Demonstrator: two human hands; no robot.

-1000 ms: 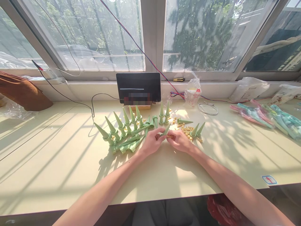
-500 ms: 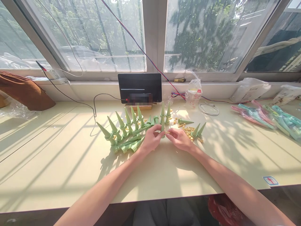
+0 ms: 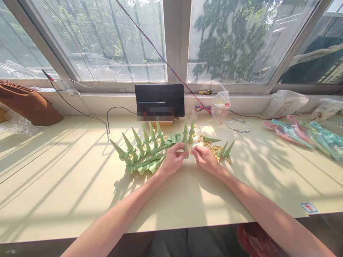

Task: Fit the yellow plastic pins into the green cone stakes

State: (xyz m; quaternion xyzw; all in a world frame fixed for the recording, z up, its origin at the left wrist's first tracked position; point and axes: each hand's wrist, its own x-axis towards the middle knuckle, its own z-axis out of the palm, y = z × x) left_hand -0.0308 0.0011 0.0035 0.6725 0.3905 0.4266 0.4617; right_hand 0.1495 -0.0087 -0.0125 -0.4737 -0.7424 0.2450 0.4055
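Near the middle of the table, my left hand (image 3: 174,157) is closed around the lower part of an upright pointed green cone (image 3: 186,143). Facing it, my right hand (image 3: 206,157) is pinched, with a small yellow peg (image 3: 190,152) at its fingertips, close beside the cone's base. To the left stand several assembled green cones (image 3: 139,141) in a row, with loose green tubes (image 3: 146,166) lying before them. Two more upright cones (image 3: 191,130) are just behind my hands. A pile of small yellow pegs (image 3: 214,148) lies right of them, beside two short green cones (image 3: 225,150).
At the back, a dark tablet (image 3: 160,98) leans on a stand, with a cable to its left. A plastic bag with a cup (image 3: 221,103), a coiled white cable (image 3: 238,125) and bagged pink and teal items (image 3: 292,132) lie to the right. A brown cloth item (image 3: 29,103) is far left.
My right hand has shifted slightly right, its fingertips a little farther from my left hand. The left hand keeps its grip on the green cone, nearly still.
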